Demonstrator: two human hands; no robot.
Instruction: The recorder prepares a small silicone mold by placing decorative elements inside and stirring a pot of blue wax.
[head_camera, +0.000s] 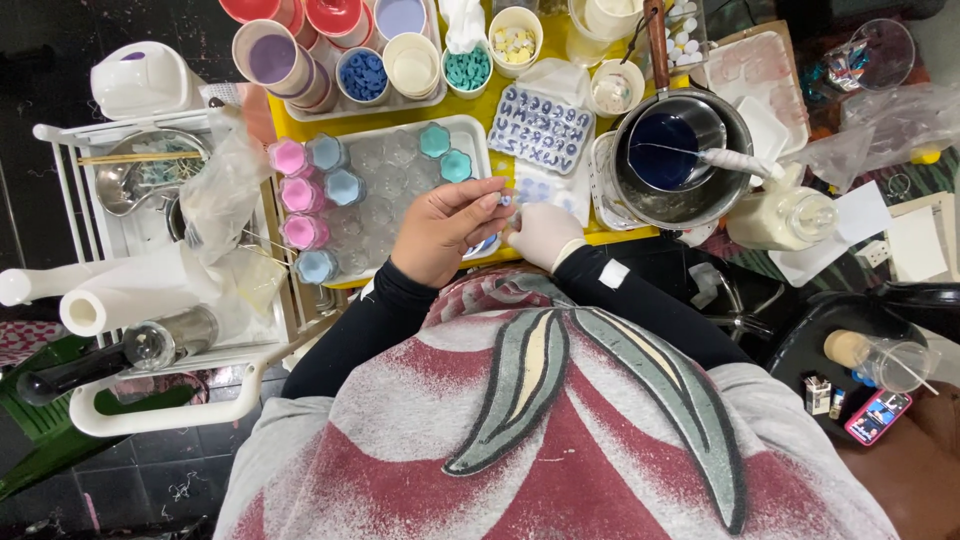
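Observation:
My bare left hand (445, 225) pinches a small blue and white piece (506, 200) between thumb and fingertips, over the near edge of a white tray (478, 128). My right hand (540, 233), in a white glove, is curled right beside it, fingertips close to the left fingers; whether it grips anything is hidden. The tray holds pink hexagonal moulds (300, 190), pale blue ones (342, 187), teal ones (445, 152) and several clear ones. A blue letter mould (545, 128) lies just beyond my hands.
A metal pot (680, 150) of dark blue liquid with a stick across it stands to the right, next to a cream bottle (785, 215). Cups of coloured pieces (365, 72) line the back. A white cart (150, 260) with paper rolls is left; a phone (878, 415) lies lower right.

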